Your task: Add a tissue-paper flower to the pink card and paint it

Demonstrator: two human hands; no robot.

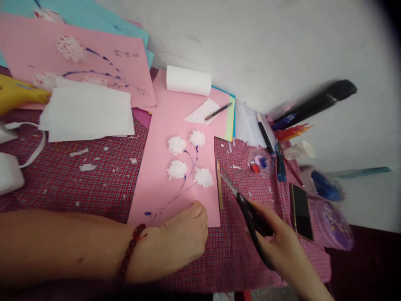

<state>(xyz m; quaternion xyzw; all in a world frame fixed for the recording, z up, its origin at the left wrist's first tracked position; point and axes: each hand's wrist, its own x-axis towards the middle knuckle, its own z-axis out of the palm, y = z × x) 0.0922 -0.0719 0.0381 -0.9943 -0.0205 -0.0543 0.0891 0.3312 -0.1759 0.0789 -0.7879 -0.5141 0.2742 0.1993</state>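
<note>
A pink sheet of paper (156, 167) lies in the middle, bearing white paper flowers (177, 170) on painted blue stems. Over its lower right edge, my left hand (181, 238) is closed with the fingers curled under; whatever they may hold is hidden. A dark bead bracelet (129, 253) circles that wrist. Black-handled scissors (250, 217) are in my right hand (278, 242), blades pointing up and left and nearly closed. Between the scissors and the pink sheet rests a wooden pencil (219, 186).
White sheets (90, 110) and a finished pink flower picture (103, 46) lie at the left. A paper roll (188, 80) and a pen (218, 111) sit behind. To the right are a paint palette (260, 162), a phone (301, 212) and a paper cup (300, 150). Paper scraps dot the checked tablecloth (103, 184).
</note>
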